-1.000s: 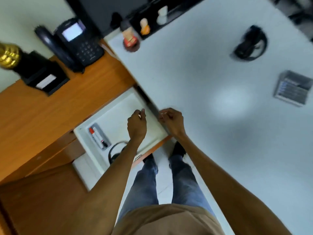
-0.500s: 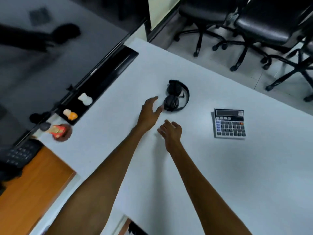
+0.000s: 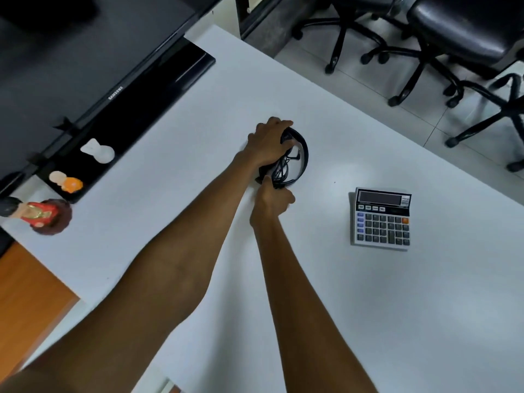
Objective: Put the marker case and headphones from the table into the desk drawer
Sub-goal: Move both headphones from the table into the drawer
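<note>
Black headphones (image 3: 302, 154) with a tangled cable lie on the white table (image 3: 397, 293), a little beyond its middle. My left hand (image 3: 268, 143) covers their upper ear cup, fingers curled over it. My right hand (image 3: 272, 201) pinches the lower ear cup and cable from the near side. The headband arcs out to the right of both hands. Neither the marker case nor the drawer is in view.
A grey calculator (image 3: 381, 218) lies to the right of the headphones. A monitor (image 3: 85, 61) with small figurines (image 3: 97, 150) on its base stands at the back left. A red figurine (image 3: 42, 215) sits at the table's left corner. Office chairs (image 3: 442, 38) stand beyond the table.
My view swung from the open drawer up to the table. Both hands reached forward to the headphones and closed on them.
</note>
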